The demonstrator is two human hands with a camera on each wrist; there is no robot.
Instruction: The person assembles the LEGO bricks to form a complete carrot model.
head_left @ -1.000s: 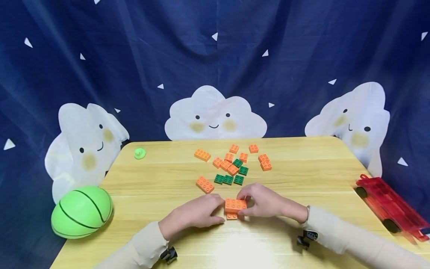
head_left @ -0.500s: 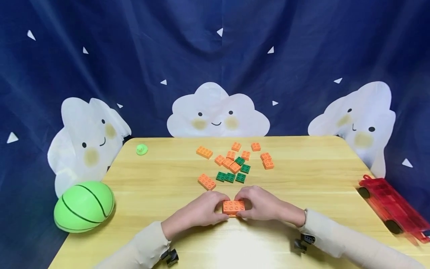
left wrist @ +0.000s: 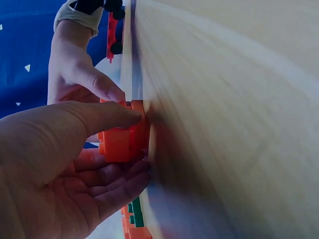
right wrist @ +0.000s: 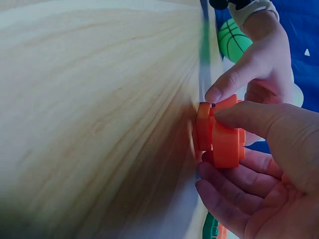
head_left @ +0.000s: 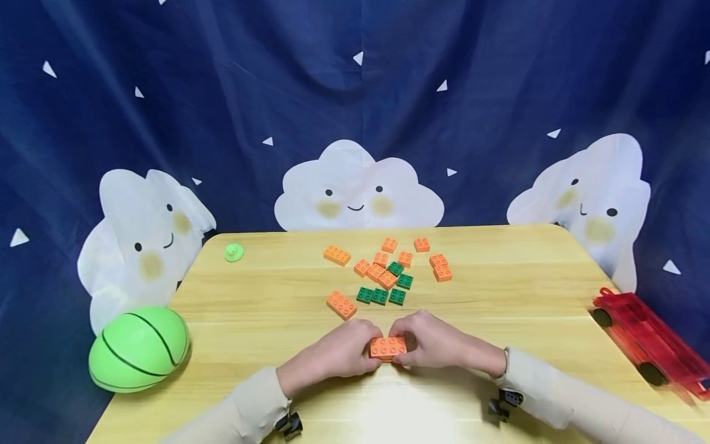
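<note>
A long orange building brick (head_left: 388, 348) lies over a lower, thinner orange brick (right wrist: 203, 127) near the front middle of the table. My left hand (head_left: 346, 348) pinches the long brick's left end between thumb and fingers. At its right end, my right hand (head_left: 429, 340) grips it the same way. The right wrist view shows a narrow gap between the upper and lower bricks, with the lower one close against the tabletop. From the head view, the upper brick hides almost all of what is under it.
Beyond the hands lie several small orange bricks (head_left: 387, 280), several green bricks (head_left: 379, 296) and two long orange ones (head_left: 341, 304). A green ball (head_left: 138, 349) sits at the left edge, a red toy car (head_left: 651, 342) at the right. A small green duck (head_left: 234, 252) stands far left.
My left hand has moved right and now grips the long brick's left end. The long brick has come over the lower one, whose front studs showed before. My right hand keeps its grip.
</note>
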